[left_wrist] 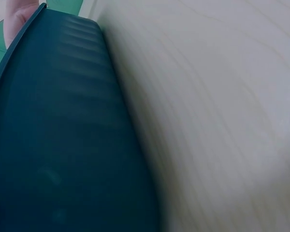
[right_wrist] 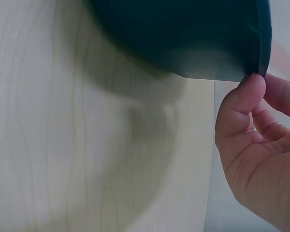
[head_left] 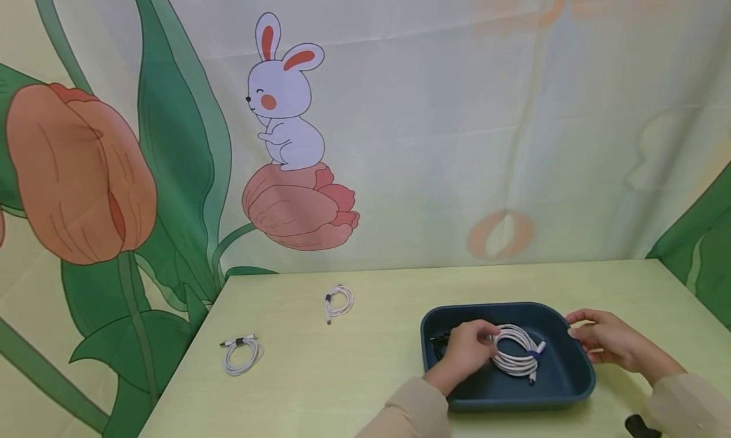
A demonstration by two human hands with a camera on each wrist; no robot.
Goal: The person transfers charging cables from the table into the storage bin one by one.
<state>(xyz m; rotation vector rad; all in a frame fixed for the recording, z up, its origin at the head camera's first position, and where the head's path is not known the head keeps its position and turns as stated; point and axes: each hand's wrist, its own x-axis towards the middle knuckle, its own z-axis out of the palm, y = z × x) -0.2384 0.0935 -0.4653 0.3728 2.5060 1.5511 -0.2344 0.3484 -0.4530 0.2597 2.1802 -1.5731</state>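
Two bare grips: your left grip (head_left: pixel 469 349) is over the dark blue tray (head_left: pixel 562 371), your right grip (head_left: pixel 613 341) is at that tray's right side.
Left grip: fingers bent, tips right at the left side of the coiled white cable (head_left: pixel 514 365); honestly can't tell if you're pinching it or just touching.
Right grip: easy one, narrow, you've got the tray's rim between thumb and fingers toward the far right corner.
Coiled white cable: in the tray, around the middle, dark blue tie on its right, one plug pointing to the near side.
Dark item (head_left: pixel 440 344): left end of the tray, partly behind your left grip, too hidden to name.
Counter (head_left: pixel 320 374): tray's on the right half; well apart to the left you've got a black-tied cable (head_left: pixel 228 362), plus a blue-tied cable (head_left: pixel 339 312) farther back, both white and coiled.
Near right edge: black object (head_left: pixel 641 426) by your sleeve, cut off by the frame.
Backdrop (head_left: pixel 400 139): rabbit and tulips, far side.
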